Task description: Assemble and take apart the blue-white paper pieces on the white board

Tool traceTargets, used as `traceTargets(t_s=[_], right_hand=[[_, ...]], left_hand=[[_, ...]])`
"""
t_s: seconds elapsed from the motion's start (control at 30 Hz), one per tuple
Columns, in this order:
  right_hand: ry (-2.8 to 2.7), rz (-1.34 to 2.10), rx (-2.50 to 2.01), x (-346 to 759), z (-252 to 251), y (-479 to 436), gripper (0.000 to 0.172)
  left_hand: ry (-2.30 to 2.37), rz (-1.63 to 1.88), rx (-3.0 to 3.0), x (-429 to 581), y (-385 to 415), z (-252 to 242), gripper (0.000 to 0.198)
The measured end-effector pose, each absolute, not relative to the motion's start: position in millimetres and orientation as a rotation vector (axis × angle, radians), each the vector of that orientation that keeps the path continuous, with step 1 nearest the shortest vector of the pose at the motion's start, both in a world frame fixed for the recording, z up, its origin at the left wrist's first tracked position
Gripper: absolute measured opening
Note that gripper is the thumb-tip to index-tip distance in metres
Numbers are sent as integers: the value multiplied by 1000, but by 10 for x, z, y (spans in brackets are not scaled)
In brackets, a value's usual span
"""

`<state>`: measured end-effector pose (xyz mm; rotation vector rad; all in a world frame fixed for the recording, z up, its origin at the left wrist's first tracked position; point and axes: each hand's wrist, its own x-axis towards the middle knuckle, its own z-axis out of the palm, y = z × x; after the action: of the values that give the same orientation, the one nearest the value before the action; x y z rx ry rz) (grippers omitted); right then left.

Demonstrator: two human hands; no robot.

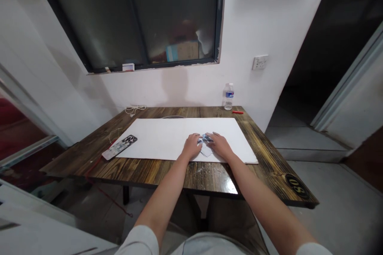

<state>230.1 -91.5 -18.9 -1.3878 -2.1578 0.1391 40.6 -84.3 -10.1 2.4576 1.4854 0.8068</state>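
My left hand (192,146) and my right hand (220,144) rest close together on a white board (161,137). Between them is a small flat piece with a blue-and-dark pattern (206,138), and the fingers of both hands close on its two sides. What kind of thing it is, the view is too small to tell. Just nearer to me, a pale paper-like piece with dark edge lines (206,151) lies on the board, partly between my wrists. My fingertips cover part of the patterned piece.
A phone in a patterned case (120,147) overlaps the board's left edge, beside a red cord (97,163). At the back of the wooden table (134,171) are a white cable (135,108), a clear plastic bottle (229,97) and a red pen-like stick (237,112).
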Motion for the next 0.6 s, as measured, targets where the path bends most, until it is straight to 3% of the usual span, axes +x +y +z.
traceTargets(t_s=[0.07, 0.23, 0.37, 0.6], right_hand=[[-2217, 169, -1347, 2289, -188, -916, 46], [-2221, 113, -1456, 2263, -164, -947, 27], [-2208, 27, -1523, 2261, -136, -973, 23], [-2160, -52, -1580, 2266, -154, -968, 23]], left_hand=[[1504, 742, 2458, 406, -841, -114, 43], [1521, 593, 2538, 413, -884, -71, 34], [1493, 533, 2587, 397, -931, 2, 31], [1307, 441, 2683, 368, -945, 41, 57]])
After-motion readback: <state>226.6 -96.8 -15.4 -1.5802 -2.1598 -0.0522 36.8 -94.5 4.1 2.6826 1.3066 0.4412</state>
